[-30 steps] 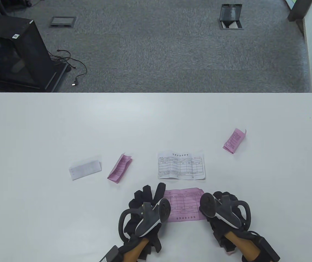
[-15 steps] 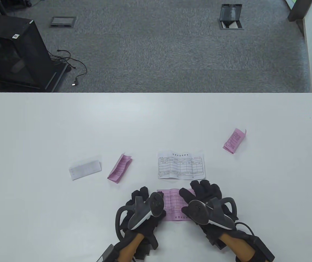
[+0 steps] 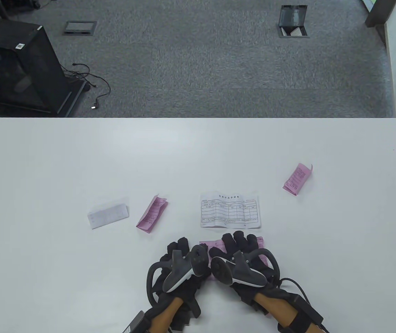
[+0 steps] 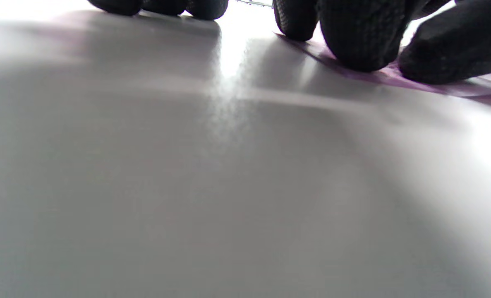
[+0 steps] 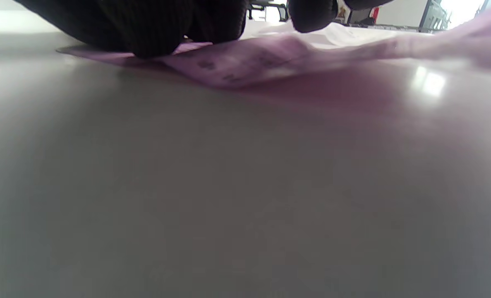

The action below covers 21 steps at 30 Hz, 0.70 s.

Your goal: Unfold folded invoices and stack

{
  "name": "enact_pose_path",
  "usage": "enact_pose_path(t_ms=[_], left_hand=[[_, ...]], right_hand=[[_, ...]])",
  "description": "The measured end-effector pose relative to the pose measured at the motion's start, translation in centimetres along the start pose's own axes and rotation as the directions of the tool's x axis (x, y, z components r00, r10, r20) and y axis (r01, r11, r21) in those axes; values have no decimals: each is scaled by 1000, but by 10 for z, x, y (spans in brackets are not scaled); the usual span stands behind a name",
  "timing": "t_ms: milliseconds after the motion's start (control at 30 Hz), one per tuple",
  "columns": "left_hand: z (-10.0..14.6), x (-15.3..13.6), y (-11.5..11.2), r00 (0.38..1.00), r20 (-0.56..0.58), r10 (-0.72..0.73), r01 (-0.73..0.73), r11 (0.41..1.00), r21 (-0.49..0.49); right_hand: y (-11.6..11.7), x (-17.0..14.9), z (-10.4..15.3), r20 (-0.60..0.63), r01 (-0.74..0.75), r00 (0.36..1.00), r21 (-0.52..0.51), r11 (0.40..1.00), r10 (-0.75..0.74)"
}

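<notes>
An unfolded pink invoice [image 3: 216,244] lies flat near the table's front edge, mostly covered by both hands. My left hand [image 3: 183,247] rests on its left end; in the left wrist view its fingertips [image 4: 361,37] press on the pink sheet [image 4: 435,85]. My right hand [image 3: 240,242] lies flat over the sheet's middle and right; in the right wrist view its fingers [image 5: 146,29] press the pink sheet [image 5: 249,62], whose right part lifts slightly. An unfolded white invoice [image 3: 230,210] lies just beyond. Neither hand grips anything.
A folded pink invoice [image 3: 152,213] and a folded white invoice [image 3: 108,215] lie to the left. Another folded pink invoice [image 3: 297,178] lies at the right. The white table [image 3: 45,166] stretches far behind and to both sides.
My right hand has slid left across the pink invoice, from its right end to close beside the left hand. The left hand drew back slightly and then stayed.
</notes>
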<state>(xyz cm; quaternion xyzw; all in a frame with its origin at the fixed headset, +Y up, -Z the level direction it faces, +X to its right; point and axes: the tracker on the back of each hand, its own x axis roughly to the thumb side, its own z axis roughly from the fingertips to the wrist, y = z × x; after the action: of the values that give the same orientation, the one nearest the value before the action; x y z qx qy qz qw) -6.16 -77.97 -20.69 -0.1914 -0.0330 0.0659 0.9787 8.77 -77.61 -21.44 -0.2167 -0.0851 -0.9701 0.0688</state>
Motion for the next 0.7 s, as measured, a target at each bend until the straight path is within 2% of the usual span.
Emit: enact_pose_path(t_ms=[700], left_hand=[[0,-1,1,1000,-13,-5,5,1000,-1]], right_hand=[[15,-91,33,-189,47,981,33,998,-40]])
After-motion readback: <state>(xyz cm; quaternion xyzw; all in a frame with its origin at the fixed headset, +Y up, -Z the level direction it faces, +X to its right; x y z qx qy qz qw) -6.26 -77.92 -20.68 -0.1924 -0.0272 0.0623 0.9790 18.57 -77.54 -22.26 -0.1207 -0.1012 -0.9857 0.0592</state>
